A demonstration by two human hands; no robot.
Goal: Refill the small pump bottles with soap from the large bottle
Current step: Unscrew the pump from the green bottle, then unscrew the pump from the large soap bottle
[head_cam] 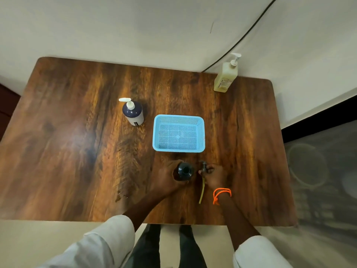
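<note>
My left hand [168, 180] grips a small dark bottle [185, 171] that stands upright near the table's front edge, its neck open with no pump in it. Just to its right my right hand [214, 176] pinches the removed dark pump head [203, 167]; its yellowish dip tube [201, 192] hangs toward me over the wood. A second dark bottle with a white pump [133, 113] stands left of the basket. The large pale-yellow soap bottle with a white pump [226, 76] stands at the far right corner.
A light-blue mesh basket [201, 132] sits mid-table, just beyond my hands, with nothing in it. The wooden table [67, 142] meets a white wall at the back. A black cable [251, 28] runs along the wall. An orange band [221, 194] circles my right wrist.
</note>
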